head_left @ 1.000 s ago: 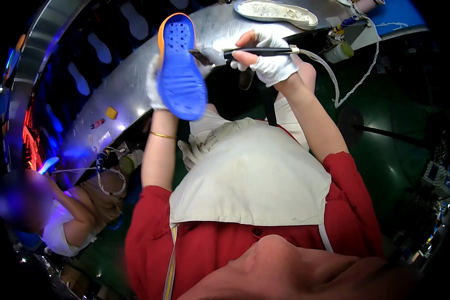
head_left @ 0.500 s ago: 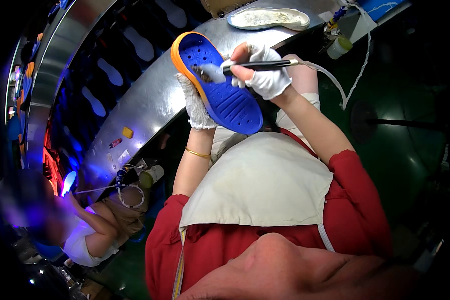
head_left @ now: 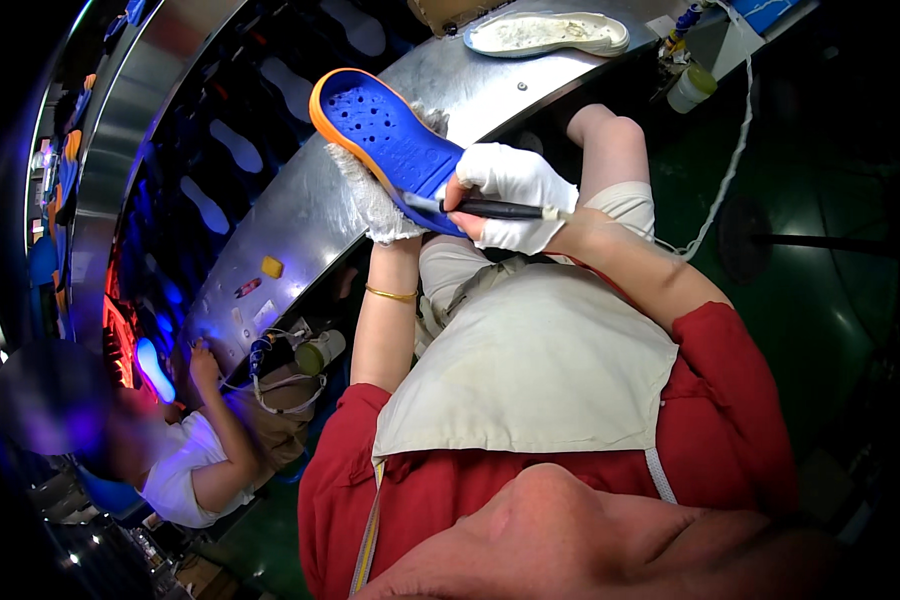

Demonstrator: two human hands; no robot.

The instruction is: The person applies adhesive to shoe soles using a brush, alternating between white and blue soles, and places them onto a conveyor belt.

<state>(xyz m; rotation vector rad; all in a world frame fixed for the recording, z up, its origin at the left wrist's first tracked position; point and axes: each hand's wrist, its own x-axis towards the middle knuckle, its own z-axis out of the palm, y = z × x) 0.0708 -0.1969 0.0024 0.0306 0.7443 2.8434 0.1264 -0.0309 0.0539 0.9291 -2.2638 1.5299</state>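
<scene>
A blue shoe sole (head_left: pixel 390 135) with an orange rim is tilted up above my lap, holes at its far end and grooves toward the near end. My left hand (head_left: pixel 368 200), in a rough white glove, grips it from beneath and along its left edge. In my right hand (head_left: pixel 515 195), whose white glove leaves fingertips bare, is a black-handled brush (head_left: pixel 495 209) joined to a thin hose. The pale brush tip touches the near part of the sole. My right hand hides part of that end.
A curved metal bench (head_left: pixel 270 235) runs ahead, bearing a white sole (head_left: pixel 545 35), a yellow block (head_left: pixel 272 267) and a small red item (head_left: pixel 248 288). Pale soles lie on the dark conveyor (head_left: pixel 235 145) beyond. A co-worker (head_left: pixel 210 450) sits at left. A lidded jar (head_left: pixel 692 89) hangs at right.
The brush has moved from the middle of the sole to its near end. The sole has shifted slightly left. The co-worker's hand now reaches to the bench, apart from the glowing sole.
</scene>
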